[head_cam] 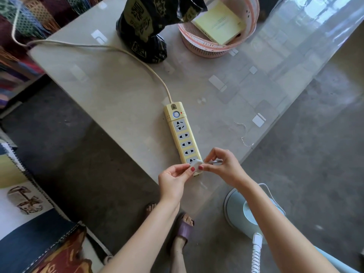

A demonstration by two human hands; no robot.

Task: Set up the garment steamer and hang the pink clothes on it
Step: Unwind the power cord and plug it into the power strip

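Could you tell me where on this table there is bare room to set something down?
The widest free patch lies left of the power strip, between its cord and the table's left edge. Another lies right of the strip, up toward the pink basket, apart from a thin thread. The far end is crowded by the black bag and basket; both hands occupy the near corner.

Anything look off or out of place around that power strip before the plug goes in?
One oddity: a loose thin wire or thread lies curled on the table right of the power strip. The strip lies flat, its sockets unoccupied.
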